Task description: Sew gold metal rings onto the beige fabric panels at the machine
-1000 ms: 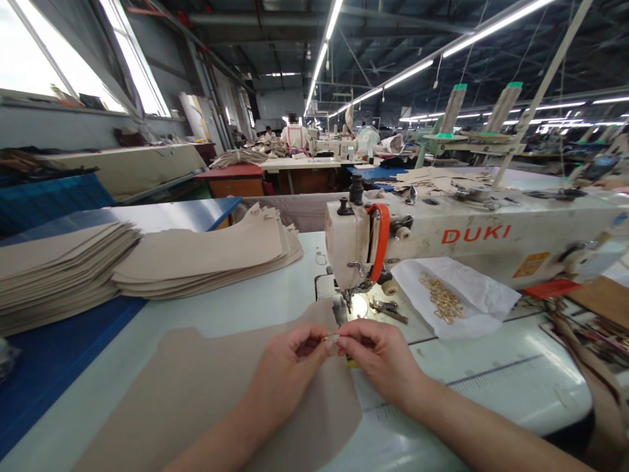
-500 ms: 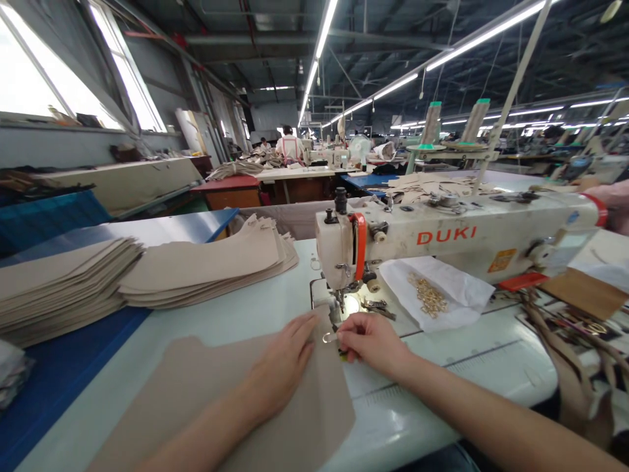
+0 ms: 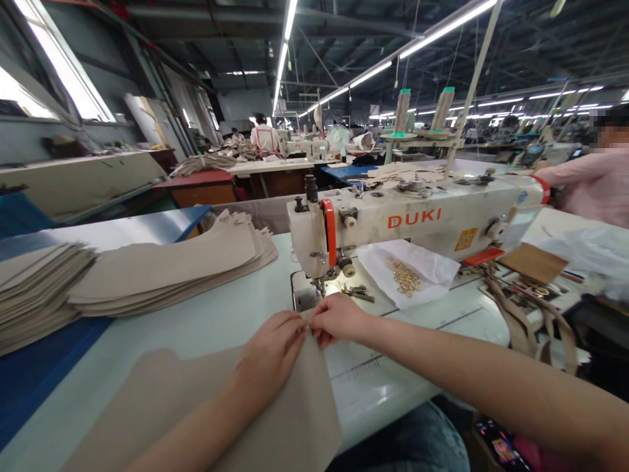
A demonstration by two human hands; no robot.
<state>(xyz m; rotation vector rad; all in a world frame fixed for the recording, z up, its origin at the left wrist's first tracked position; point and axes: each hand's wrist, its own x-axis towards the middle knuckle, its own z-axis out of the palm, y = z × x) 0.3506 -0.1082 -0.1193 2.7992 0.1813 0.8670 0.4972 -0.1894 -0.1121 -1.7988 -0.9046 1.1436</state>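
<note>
A large beige fabric panel (image 3: 206, 393) lies on the pale green table in front of the sewing machine (image 3: 363, 226). My left hand (image 3: 270, 354) rests over its upper part, fingers together and fingertips bent at the edge, seemingly pinching it. My right hand (image 3: 339, 319) is closed, its thumb and fingers pressed together at that same edge, touching or nearly touching the left fingertips. The small metal ring seen in it earlier is hidden by the fingers. Both hands are just in front of the needle area (image 3: 322, 285).
A white sheet (image 3: 432, 272) with small gold rings (image 3: 403, 276) lies under the machine arm. Stacked beige panels (image 3: 162, 269) sit at left, partly over a blue surface (image 3: 44, 387). Beige straps (image 3: 511, 314) hang at right. A person in pink (image 3: 594, 177) is beyond.
My right hand has drawn in against the left fingertips, and the metal ring has gone out of sight. The left fingers have bent at the panel's edge. The view has swung right.
</note>
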